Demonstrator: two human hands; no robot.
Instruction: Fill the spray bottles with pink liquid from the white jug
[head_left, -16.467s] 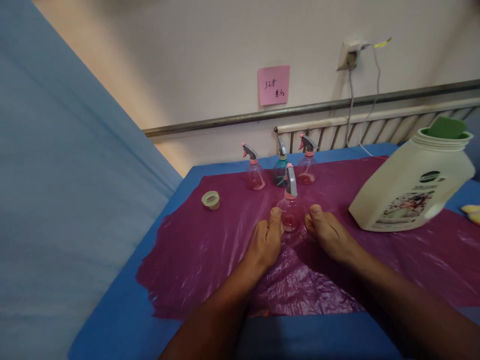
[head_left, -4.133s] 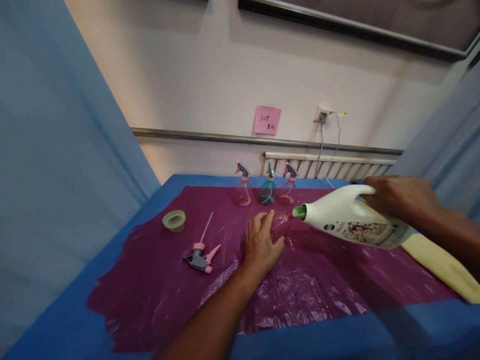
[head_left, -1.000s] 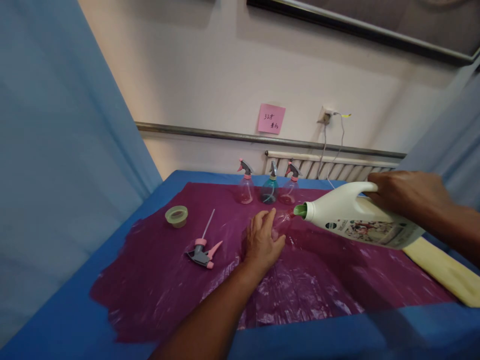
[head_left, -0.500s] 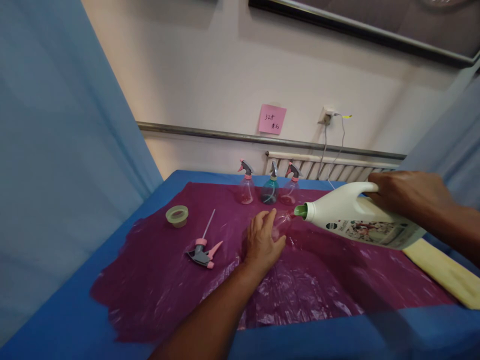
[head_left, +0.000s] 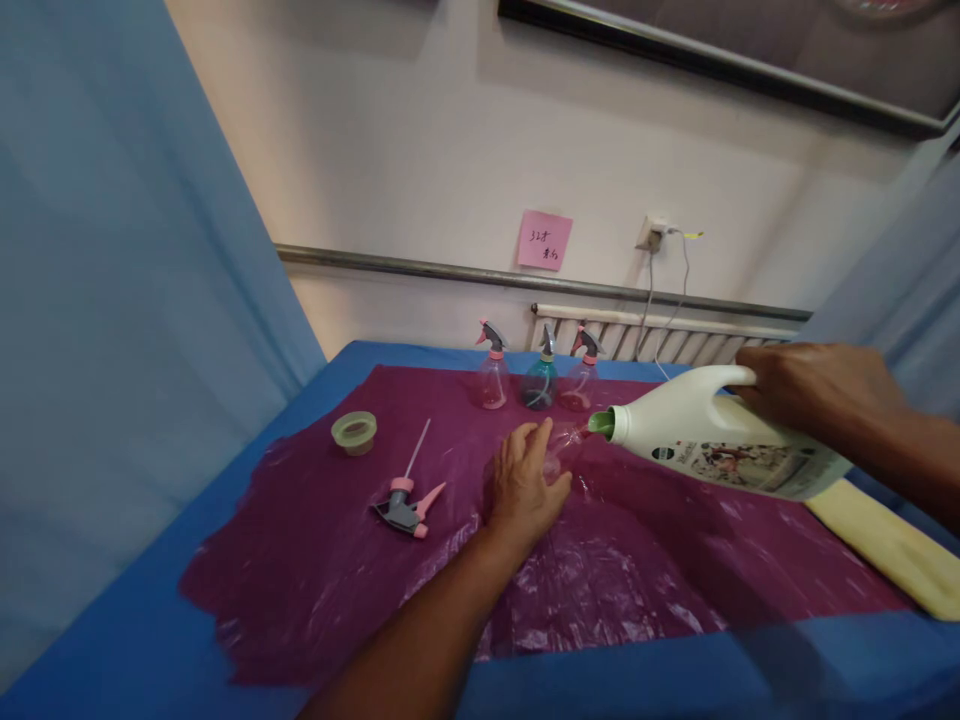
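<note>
My left hand is wrapped round a small clear bottle that leans toward the right on the purple plastic sheet. My right hand grips the handle of a big white jug, which is tipped almost flat. The jug's green spout meets the small bottle's open neck. A detached pink and grey spray head with its thin tube lies on the sheet to the left of my left hand.
Three small spray bottles stand in a row at the back of the sheet. A green cap sits at the left. A yellow cloth lies at the right. Blue curtains hang on both sides of the blue-covered table.
Both hands, the jug and the small bottle keep nearly the same pose as in the last second. Earlier, the spray head came off the bottle and the jug was lifted and tipped.
</note>
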